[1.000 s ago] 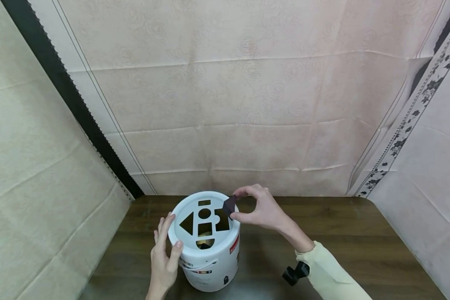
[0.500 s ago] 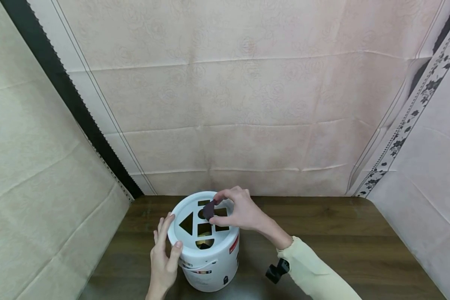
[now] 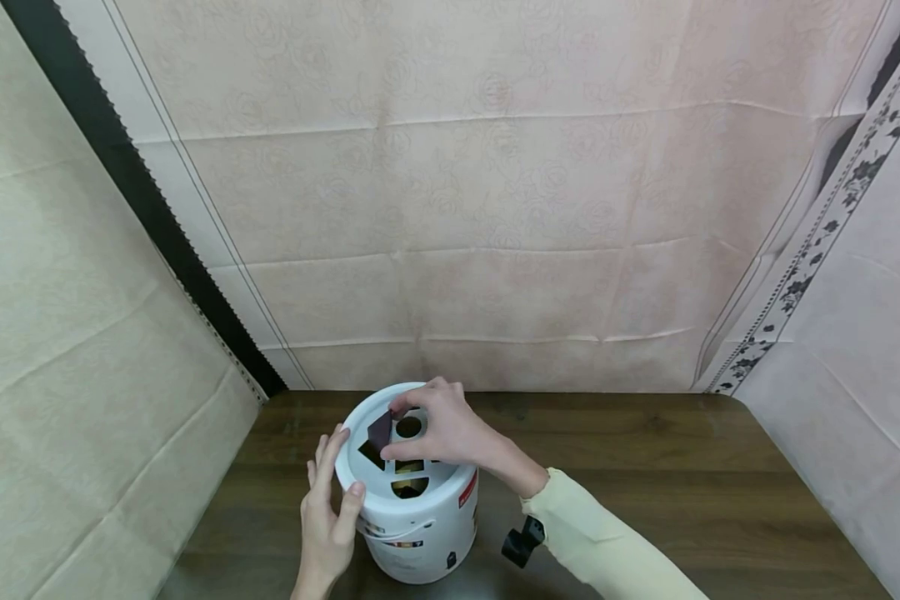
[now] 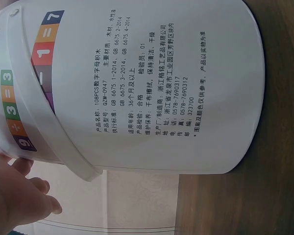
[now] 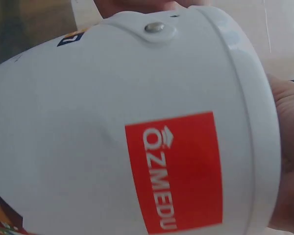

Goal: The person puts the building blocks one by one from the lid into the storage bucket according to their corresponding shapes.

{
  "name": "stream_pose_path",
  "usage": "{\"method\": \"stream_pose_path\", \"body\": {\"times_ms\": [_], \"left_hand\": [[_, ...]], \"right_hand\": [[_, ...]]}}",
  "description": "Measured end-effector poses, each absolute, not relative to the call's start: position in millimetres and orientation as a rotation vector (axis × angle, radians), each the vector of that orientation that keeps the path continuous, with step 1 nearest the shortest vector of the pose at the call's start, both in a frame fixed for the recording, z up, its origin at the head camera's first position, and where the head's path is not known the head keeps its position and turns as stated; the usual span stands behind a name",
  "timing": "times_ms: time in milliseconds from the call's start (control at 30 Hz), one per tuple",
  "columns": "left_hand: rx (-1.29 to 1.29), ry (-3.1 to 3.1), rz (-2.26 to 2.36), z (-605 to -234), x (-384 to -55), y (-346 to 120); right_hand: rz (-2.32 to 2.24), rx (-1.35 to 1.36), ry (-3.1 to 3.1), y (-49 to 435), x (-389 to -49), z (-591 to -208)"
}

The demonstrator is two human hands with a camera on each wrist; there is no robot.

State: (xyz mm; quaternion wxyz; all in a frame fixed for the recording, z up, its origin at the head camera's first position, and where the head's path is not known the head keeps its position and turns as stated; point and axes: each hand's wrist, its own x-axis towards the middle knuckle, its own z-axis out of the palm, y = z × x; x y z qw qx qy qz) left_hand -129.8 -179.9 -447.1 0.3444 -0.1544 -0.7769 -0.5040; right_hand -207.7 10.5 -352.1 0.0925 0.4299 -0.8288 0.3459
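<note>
A white lidded bucket [image 3: 420,542] stands on the table. Its lid [image 3: 354,417] has cut-out holes of different shapes, several partly covered by my right hand. Between the thumb and fingers of my right hand [image 3: 446,429] is pinched a dark purple block [image 3: 379,431], tilted over the triangular hole on the lid's left. My left hand [image 3: 328,521] rests against the bucket's left side, fingers spread, with thumb and index finger at the lid's rim. In the right wrist view the bucket wall [image 5: 88,137] fills most of the picture and the block is hidden.
A wooden table [image 3: 645,492] lies under the bucket, with a pale patterned cloth [image 3: 495,208] hanging behind it and more cloth at both sides. The bucket's white handle [image 4: 54,117] hangs down its front. A black wrist device [image 3: 523,540] sits at my right cuff.
My right hand has carried the purple block leftward across the lid, from the right rim to the triangular hole. The left hand and the bucket have stayed in place.
</note>
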Motion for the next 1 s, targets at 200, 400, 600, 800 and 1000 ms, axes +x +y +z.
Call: {"method": "stream_pose_path", "body": {"times_ms": [200, 400, 600, 800, 1000], "left_hand": [[-0.4, -2.026, -1.319, -447.7, -130.4, -178.6], [-0.398, -2.036, -1.327, -446.2, -130.7, -177.7], [-0.421, -2.019, -1.321, -447.3, -132.0, -175.8], [-0.409, -2.02, -1.319, -447.7, -132.4, -176.6], [-0.384, -2.068, -1.309, -445.7, -129.2, -182.4]], "right_hand": [[0.977, 1.291, -2.457, 5.4, -207.3, -356.5], [0.932, 1.287, -2.474, 6.0, -205.9, -356.0], [0.956, 1.25, -2.462, 17.7, -204.4, -356.7], [1.178, 1.094, -2.368, 50.0, -202.2, -363.5], [1.243, 0.895, -2.343, 94.8, -195.2, -376.9]]}}
